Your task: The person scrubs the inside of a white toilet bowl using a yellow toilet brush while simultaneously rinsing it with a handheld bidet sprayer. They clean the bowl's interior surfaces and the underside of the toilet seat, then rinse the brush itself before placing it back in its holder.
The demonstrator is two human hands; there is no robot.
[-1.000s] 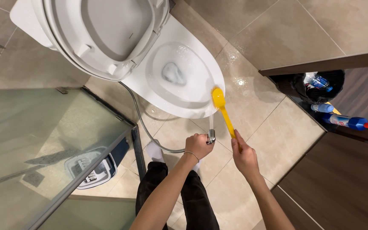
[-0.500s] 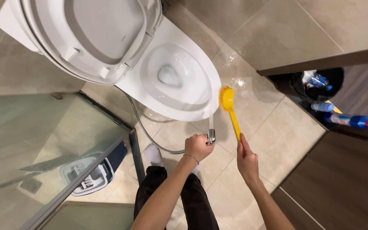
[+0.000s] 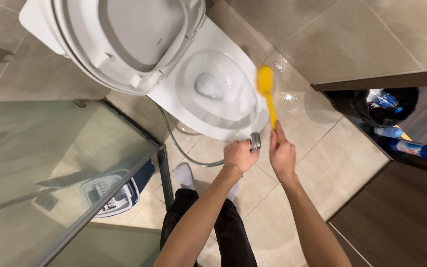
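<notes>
L hand (image 3: 239, 155) sprays hose nozzle (image 3: 255, 141); R hand (image 3: 282, 153) holds yellow brush (image 3: 267, 91).

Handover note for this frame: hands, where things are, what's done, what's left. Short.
Left hand: closed on the metal spray nozzle, hose trailing to the floor; water jets toward the brush.
Right hand: closed on the yellow brush, its head over the right rim of the toilet bowl.
Done: toilet lid and seat up, bowl wet, floor tiles right of the bowl splashed.
Left: rinsing appears under way; how clean the bowl or brush is can't be told.
</notes>
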